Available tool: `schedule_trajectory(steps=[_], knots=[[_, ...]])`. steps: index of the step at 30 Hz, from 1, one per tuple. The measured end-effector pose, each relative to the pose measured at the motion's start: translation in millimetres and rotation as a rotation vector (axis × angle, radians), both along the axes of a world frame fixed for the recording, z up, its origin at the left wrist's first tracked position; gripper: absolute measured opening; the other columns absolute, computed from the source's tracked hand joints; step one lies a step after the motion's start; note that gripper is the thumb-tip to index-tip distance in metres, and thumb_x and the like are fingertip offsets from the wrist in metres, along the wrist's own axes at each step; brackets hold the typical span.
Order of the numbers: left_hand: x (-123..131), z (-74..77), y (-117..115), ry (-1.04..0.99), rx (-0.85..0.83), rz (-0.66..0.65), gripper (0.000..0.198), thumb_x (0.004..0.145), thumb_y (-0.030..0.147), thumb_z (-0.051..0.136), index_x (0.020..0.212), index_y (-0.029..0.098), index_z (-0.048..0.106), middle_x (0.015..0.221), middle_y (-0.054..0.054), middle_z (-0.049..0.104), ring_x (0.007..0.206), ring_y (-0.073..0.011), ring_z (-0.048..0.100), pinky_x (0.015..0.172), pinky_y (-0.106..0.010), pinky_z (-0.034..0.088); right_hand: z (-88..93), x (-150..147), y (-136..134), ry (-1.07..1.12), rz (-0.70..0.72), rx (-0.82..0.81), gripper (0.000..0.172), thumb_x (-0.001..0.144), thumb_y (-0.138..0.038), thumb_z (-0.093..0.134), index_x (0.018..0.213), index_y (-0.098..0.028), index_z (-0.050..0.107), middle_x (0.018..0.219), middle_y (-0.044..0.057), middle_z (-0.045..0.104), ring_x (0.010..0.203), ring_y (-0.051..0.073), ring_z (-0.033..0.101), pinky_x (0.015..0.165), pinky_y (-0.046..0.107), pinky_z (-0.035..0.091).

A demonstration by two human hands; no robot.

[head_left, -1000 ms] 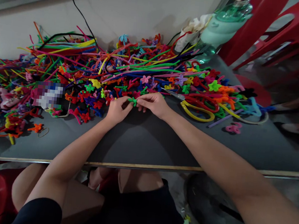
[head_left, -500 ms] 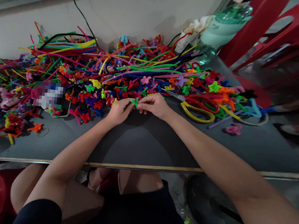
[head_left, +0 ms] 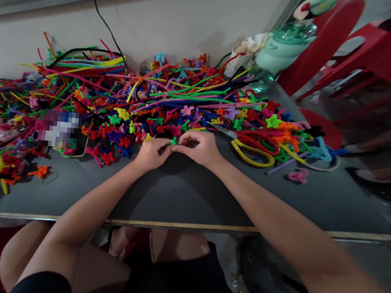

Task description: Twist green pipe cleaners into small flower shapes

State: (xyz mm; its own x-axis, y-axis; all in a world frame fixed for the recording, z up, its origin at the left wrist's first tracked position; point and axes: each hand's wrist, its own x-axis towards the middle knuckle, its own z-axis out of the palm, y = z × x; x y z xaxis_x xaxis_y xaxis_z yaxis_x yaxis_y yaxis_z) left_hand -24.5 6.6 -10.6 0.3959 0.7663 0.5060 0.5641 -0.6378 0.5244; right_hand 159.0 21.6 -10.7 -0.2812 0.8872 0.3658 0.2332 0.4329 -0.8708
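Between my fingertips is a small green pipe-cleaner piece (head_left: 173, 141), mostly covered by the fingers. My left hand (head_left: 153, 153) pinches it from the left. From the right, my right hand (head_left: 198, 148) closes thumb and fingers on the same piece, the two hands touching or nearly so. Just beyond them lies a heap of bent pipe-cleaner flowers (head_left: 125, 141) in many colours. Scissors with red and yellow handles (head_left: 253, 157) rest on the table to the right of my right hand, blades pointing left.
Long loose pipe cleaners (head_left: 190, 92) lie across the heap along the wall. A green-topped bottle (head_left: 278, 52) and a white cup of tissue (head_left: 237, 63) stand at the back right. Red chairs (head_left: 372, 58) are beyond the grey table (head_left: 190, 197). A pink twisted piece (head_left: 297, 175) lies near the scissors.
My fingers have shifted around the green piece, so less of it shows, and my right fingers are more curled. The whole view has moved slightly.
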Motion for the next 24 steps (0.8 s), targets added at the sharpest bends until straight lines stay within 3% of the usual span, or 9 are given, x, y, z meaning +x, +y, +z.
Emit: schedule_trajectory(steps=[3,7,11,16,21,24], knots=[[1.1,-1.3,2.3,-0.082,-0.074,0.042,0.019,0.086,0.023,0.051,0.085,0.017,0.069,0.067,-0.003,0.068,0.060,-0.0117,0.061,0.057,-0.023,0.046,0.2,-1.3,-3.1,-0.017,-0.050,0.052,0.035,0.067,-0.050,0.077,0.071,-0.019,0.063,0.064,0.001,0.063,0.054,0.011,0.055,0.052,0.025,0.044],[2.0,-1.7,6.2,-0.159,-0.129,0.074,0.015,0.083,0.025,0.058,0.089,0.018,0.070,0.078,-0.004,0.071,0.066,-0.0121,0.062,0.060,-0.024,0.050,-0.3,-1.3,-1.2,0.047,0.002,0.014,0.035,0.074,-0.048,0.072,0.094,-0.019,0.066,0.079,0.003,0.069,0.065,0.013,0.061,0.056,0.026,0.048],[1.6,-4.6,8.7,-0.226,-0.184,0.084,0.014,0.084,0.027,0.059,0.086,0.018,0.069,0.077,-0.003,0.071,0.064,-0.0112,0.062,0.058,-0.023,0.051,1.0,0.5,1.1,0.018,-0.028,0.029,0.027,0.081,-0.045,0.065,0.081,-0.019,0.070,0.076,0.004,0.070,0.066,0.015,0.063,0.058,0.027,0.048],[1.1,-12.2,11.3,-0.392,-0.362,0.061,0.019,0.084,0.029,0.059,0.096,0.019,0.069,0.082,-0.003,0.072,0.061,-0.0107,0.066,0.053,-0.021,0.055,-1.3,1.3,3.4,0.011,-0.020,-0.018,0.023,0.074,-0.042,0.072,0.077,-0.019,0.071,0.072,0.003,0.069,0.063,0.014,0.062,0.055,0.026,0.047],[-0.6,-8.0,7.9,-0.348,-0.320,0.029,0.014,0.080,0.020,0.061,0.088,0.019,0.073,0.076,-0.001,0.073,0.061,-0.0109,0.067,0.059,-0.023,0.057,-6.8,1.5,9.0,0.083,0.137,-0.221,0.032,0.063,-0.045,0.079,0.074,-0.018,0.068,0.063,0.001,0.065,0.055,0.013,0.059,0.052,0.026,0.046],[-1.1,-4.7,4.7,-0.294,-0.258,0.026,0.014,0.076,0.015,0.062,0.084,0.020,0.074,0.079,-0.002,0.074,0.070,-0.0128,0.069,0.065,-0.024,0.057,-6.2,1.3,8.2,0.045,0.125,-0.208,0.034,0.057,-0.045,0.083,0.068,-0.018,0.065,0.059,-0.001,0.062,0.053,0.012,0.056,0.050,0.025,0.044]])
